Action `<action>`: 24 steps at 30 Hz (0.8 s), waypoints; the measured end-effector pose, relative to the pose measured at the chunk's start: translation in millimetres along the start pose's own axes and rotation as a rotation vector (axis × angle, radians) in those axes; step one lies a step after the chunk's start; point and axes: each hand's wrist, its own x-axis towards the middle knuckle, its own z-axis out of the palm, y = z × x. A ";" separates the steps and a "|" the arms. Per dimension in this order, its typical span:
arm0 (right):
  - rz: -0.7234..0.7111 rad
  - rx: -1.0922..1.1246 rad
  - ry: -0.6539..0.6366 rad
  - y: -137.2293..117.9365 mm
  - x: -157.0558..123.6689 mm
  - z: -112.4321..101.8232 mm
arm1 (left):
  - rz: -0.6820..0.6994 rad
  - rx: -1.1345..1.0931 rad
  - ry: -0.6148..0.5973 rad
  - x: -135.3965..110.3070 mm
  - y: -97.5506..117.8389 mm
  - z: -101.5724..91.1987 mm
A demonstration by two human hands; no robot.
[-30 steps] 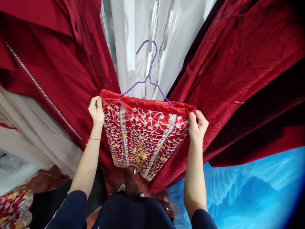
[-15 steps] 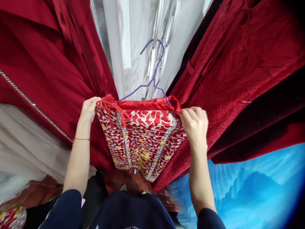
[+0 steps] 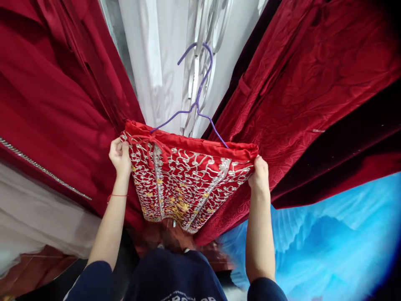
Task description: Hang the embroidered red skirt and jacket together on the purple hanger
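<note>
A red skirt (image 3: 184, 179) with silver scrollwork and gold flowers hangs in front of me, its plain red waistband stretched wide. Pinching its upper left corner, my left hand (image 3: 120, 154) is closed on the fabric. My right hand (image 3: 259, 173) grips the upper right corner, fingers wrapped round the edge. Out of the waistband rises a purple hanger (image 3: 196, 102), its lower part hidden inside the skirt and its hook near the white hangers. A red drawstring (image 3: 150, 141) is tied in a bow at the left of the waistband.
Dark red garments (image 3: 62, 92) hang at left, and an embossed red garment (image 3: 300, 92) at right. White hangers (image 3: 200, 25) and white cloth (image 3: 140, 50) are behind. Blue fabric (image 3: 332, 238) spreads at lower right; pale fabric (image 3: 46, 205) lies at lower left.
The waistband is now smoother and pulled wider. My right hand has moved lower and outward to the corner, and my left hand has slid slightly down the side edge.
</note>
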 end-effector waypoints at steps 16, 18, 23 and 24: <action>-0.296 -0.197 0.375 -1.9 -0.6 15.4 | -0.151 -0.007 -0.008 7.3 18.7 4.5; -0.282 -0.178 0.341 2.1 1.6 13.4 | -0.163 -0.008 -0.033 8.3 15.2 1.6; -0.102 -0.079 0.183 21.2 -4.0 3.9 | -0.054 0.103 -0.055 4.8 4.7 -7.1; -0.037 -0.063 0.158 26.2 -6.7 3.2 | -0.077 0.104 -0.080 2.7 2.9 -8.3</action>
